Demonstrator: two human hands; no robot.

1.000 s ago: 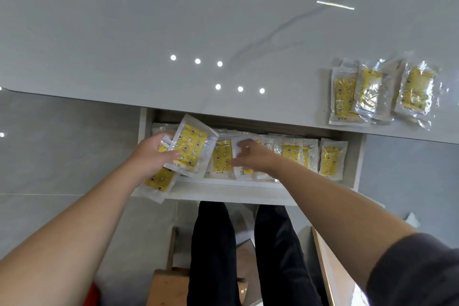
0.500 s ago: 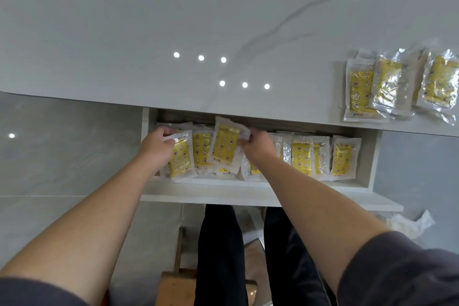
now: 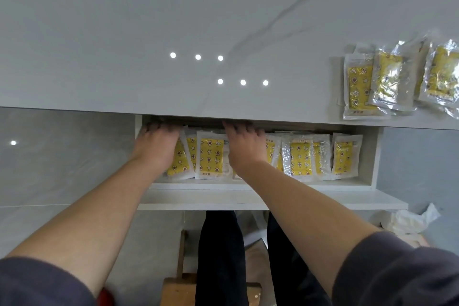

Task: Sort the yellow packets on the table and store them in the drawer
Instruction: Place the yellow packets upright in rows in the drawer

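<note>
Head view: I'm looking down past two bare forearms at a glossy pale-grey marbled counter (image 3: 124, 45), with an open white drawer (image 3: 248, 197) drawn out from under its near edge.
Left side: the left hand (image 3: 155, 149) lies palm down at the drawer's 9 o'clock end. Its fingers (image 3: 161, 130) are stretched forward, fairly straight, over the packets there. The tips are dim in the shadow under the counter's lip. They press rather than grip, and I see nothing pinched.
Right side: the right hand (image 3: 244, 150) lies palm down near the drawer's middle. Its fingers (image 3: 238, 129) are likewise laid out forward on the packets, their tips in the same shadow, with no packet clasped that I can make out.
In the drawer: a row of flat yellow star-printed packets (image 3: 300, 156), sealed in clear-and-white plastic, runs from the 9 o'clock end to the 3 o'clock end, mostly overlapping. One flat packet (image 3: 210, 156) shows whole between the two hands. The end packet (image 3: 344, 156) lies just beside the 3 o'clock wall.
On the counter: a cluster of the same yellow packets (image 3: 360, 87) lies at 2 o'clock of the view, close to the counter's near edge. They overlap, and the outermost is cut by the frame.
Below: a crumpled white wrapper (image 3: 409, 221) lies on the floor at 4 o'clock. At 6 o'clock are dark trouser legs (image 3: 218, 256) and a wooden stool (image 3: 173, 290).
</note>
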